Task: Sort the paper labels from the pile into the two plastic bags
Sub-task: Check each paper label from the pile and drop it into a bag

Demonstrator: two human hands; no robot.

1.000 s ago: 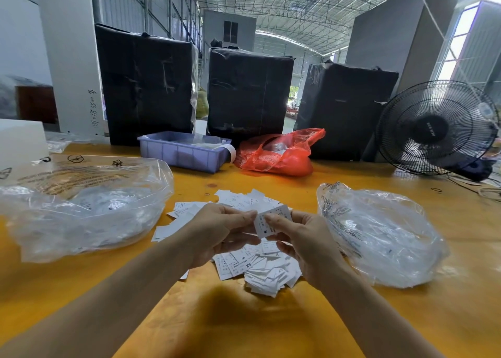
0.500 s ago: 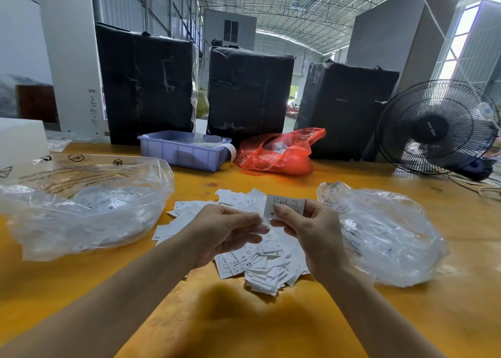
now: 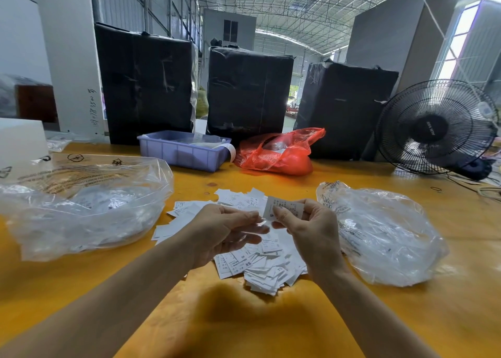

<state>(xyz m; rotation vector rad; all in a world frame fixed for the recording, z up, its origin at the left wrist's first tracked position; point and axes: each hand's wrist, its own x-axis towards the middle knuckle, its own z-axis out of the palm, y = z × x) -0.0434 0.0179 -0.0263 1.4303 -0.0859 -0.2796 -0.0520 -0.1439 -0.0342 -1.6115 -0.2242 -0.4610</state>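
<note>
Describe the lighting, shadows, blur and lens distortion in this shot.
Head view: bright daylight blows out the window top right; a soft shadow falls on the table below the hands; wide-angle lens bends the edges; the left hand fingertips look slightly motion-blurred.

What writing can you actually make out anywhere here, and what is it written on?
"S": on the label pinched in the right hand; its small print is too fine to read.
"XS" and "S": on labels in the pile.
Handwritten digits on the white pillar: not legible.
Print on the left bag and right bag: blurred.
Badge on the fan: too small.
</note>
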